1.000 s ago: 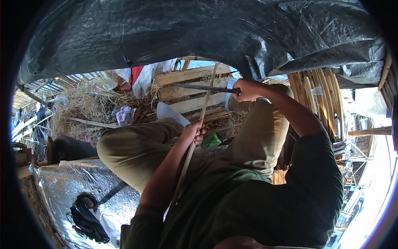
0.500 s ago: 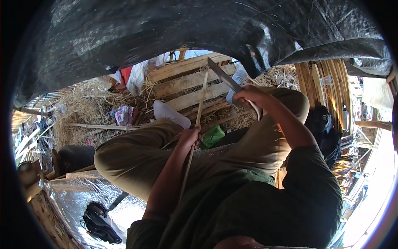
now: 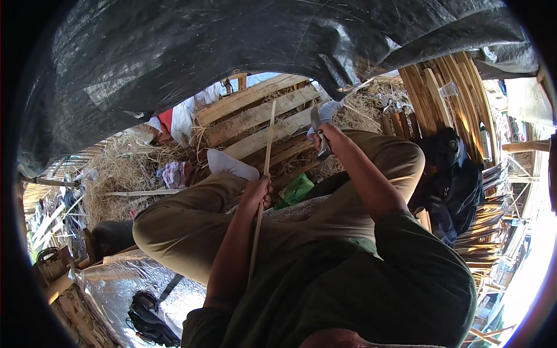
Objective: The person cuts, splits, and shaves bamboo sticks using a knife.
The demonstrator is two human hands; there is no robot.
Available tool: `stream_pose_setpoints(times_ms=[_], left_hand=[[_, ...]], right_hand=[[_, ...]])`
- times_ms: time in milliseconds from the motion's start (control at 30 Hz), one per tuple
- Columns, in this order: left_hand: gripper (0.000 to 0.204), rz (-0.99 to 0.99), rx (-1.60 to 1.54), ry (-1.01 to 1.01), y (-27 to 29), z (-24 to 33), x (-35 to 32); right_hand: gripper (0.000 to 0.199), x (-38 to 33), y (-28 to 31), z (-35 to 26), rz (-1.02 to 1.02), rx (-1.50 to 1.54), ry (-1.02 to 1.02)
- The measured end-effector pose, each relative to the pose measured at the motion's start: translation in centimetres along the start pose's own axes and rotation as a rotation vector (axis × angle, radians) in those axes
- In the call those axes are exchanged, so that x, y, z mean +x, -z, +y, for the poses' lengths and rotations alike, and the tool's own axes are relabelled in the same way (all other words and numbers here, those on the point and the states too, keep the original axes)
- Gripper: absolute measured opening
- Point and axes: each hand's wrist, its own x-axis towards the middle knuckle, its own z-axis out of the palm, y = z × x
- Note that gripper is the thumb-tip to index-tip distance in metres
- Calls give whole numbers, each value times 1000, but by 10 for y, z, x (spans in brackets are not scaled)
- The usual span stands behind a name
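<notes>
My left hand [image 3: 257, 192] is closed around a long, thin wooden strip [image 3: 268, 138]. The strip's upper end rises over the slatted boards, and its lower end runs down along my left forearm. In my right hand [image 3: 331, 139] is a large knife [image 3: 315, 118], gripped by its handle, its blade foreshortened and seen almost end-on. The blade stands to the right of the strip, apart from it. Both hands are above my crossed legs, beyond my lap. Between them, lower down, lies a crumpled green plastic bag [image 3: 297, 190].
Wooden slats [image 3: 255, 119] and dry straw [image 3: 125, 168] lie ahead. Black sheeting [image 3: 191, 52] hangs overhead. Upright wooden strips [image 3: 455, 104] and a dark bag [image 3: 447, 185] are at right. Silvery sheeting [image 3: 110, 284] holds a black strapped item [image 3: 148, 319] at lower left.
My right hand has come left and turned the knife, so its blade shows much shorter. The strip stands slightly more upright in my left hand. The whole view has shifted a little.
</notes>
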Motion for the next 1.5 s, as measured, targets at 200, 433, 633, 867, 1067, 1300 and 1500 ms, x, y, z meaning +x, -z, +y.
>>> stream_pose_setpoints(times_ms=[200,433,633,867,1067,1300,1500], left_hand=[[25,9,29,8,4,-7,12],[28,7,21,-33,3,-7,21],[29,-9,37,-37,1,-5,21],[29,-27,34,-76,2,-3,17],[32,-116,-111,-55,14,-3,18],[31,-141,-115,-92,13,1,11],[31,-143,-91,-66,-8,10,8]], right_hand=[[35,29,22,-18,-16,122,62],[46,3,45,-36,47,-47,234],[46,-13,73,-52,-209,86,-92],[27,2,36,12,300,-428,293],[33,-1,4,38,167,-874,247],[36,16,12,33,71,-1243,333],[40,26,40,18,687,-1380,721]])
